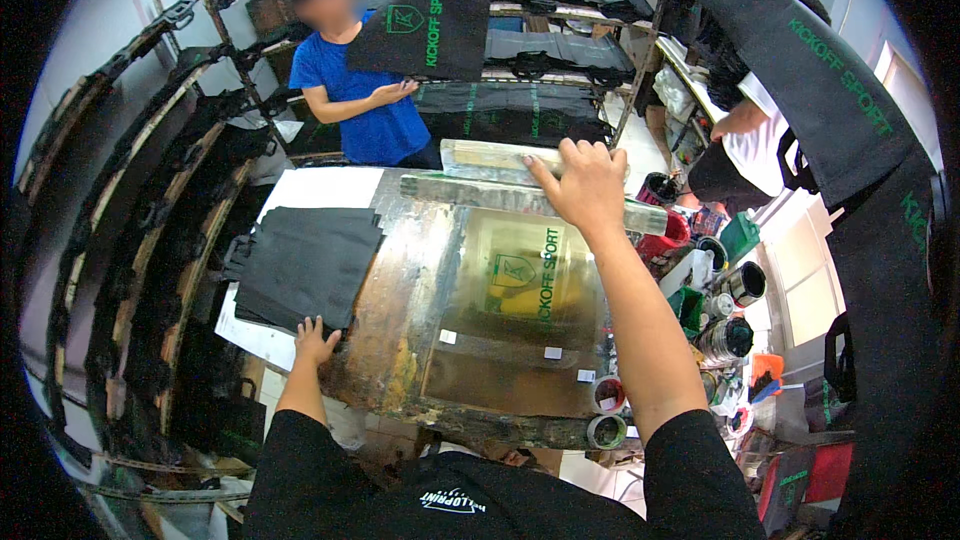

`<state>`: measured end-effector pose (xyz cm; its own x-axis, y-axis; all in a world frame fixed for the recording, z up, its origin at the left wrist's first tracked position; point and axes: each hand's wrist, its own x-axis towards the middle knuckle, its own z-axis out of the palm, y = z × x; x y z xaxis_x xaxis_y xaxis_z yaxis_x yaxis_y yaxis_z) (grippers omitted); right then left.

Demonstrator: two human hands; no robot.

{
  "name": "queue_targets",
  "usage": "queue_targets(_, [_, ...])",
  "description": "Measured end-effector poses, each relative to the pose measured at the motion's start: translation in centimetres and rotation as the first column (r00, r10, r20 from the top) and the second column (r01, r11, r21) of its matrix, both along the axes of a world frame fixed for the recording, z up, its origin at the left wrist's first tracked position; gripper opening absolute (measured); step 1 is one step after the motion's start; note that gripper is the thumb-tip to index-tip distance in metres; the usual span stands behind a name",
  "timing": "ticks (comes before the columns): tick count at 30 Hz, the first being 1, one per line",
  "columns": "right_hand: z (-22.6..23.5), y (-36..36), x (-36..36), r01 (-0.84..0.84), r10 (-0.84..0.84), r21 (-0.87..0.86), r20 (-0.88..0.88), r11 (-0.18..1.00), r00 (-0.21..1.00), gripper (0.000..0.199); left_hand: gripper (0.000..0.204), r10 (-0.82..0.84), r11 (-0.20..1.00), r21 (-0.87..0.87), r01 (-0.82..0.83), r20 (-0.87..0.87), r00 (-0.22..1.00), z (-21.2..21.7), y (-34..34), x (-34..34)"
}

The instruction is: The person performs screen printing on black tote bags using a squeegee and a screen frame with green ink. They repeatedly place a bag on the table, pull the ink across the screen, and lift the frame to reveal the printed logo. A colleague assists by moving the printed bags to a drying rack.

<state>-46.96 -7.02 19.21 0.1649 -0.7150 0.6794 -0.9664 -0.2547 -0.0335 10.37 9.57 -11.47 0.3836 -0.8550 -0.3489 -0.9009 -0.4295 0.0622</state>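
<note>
My right hand (588, 185) grips a long squeegee (480, 157) at the far end of a screen-printing frame (520, 197). Its fingers curl over the right part of the squeegee. On the screen mesh (500, 360) shows a green printed shape with letters and a crest. My left hand (316, 340), fingers apart, rests at the near edge of a stack of black fabric bags (305, 265). The stack lies left of the frame, partly over white sheets (320, 188). Whether the left fingertips touch a bag's edge is hard to tell.
Several ink pots, such as a dark can (745, 283), crowd the right side. Two small cups (606, 430) stand by the frame's near right corner. Drying racks (130, 240) line the left. A co-worker in blue (365, 90) holds a black bag (430, 25); another person (755, 130) is at right.
</note>
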Motion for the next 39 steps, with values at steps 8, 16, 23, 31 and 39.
queue_targets(8, [0.4, -1.2, -0.4, -0.034, 0.036, -0.062, 0.025, 0.998, 0.999, 0.058, 0.102, 0.078, 0.991, -0.113, -0.076, 0.015, 0.997, -1.6, -0.2, 1.3])
queue_targets(16, [1.8, -2.9, -0.7, -0.035, 0.035, -0.001, 0.021, 0.999, 0.999, 0.055, 0.093, 0.107, 0.982, -0.164, -0.091, 0.088, 0.99, -3.6, -1.4, -0.7])
queue_targets(23, [2.9, -3.6, -0.5, -0.027, 0.027, 0.044, 0.01, 0.999, 1.0, 0.053, 0.063, 0.082, 0.939, -0.343, -0.016, 0.179, 0.98, -7.4, 0.2, -0.5])
queue_targets(31, [1.8, -2.8, -0.4, -0.024, 0.025, -0.015, 0.047, 1.0, 0.999, 0.057, 0.05, 0.166, 0.926, -0.326, -0.193, -0.109, 0.98, -5.5, -3.8, 6.6])
queue_targets(39, [-0.4, -1.6, -1.2, -0.026, 0.027, -0.097, 0.004, 0.995, 1.0, 0.056, 0.045, -0.268, 0.904, -0.344, 0.256, 0.013, 0.963, 6.3, -10.9, -12.2])
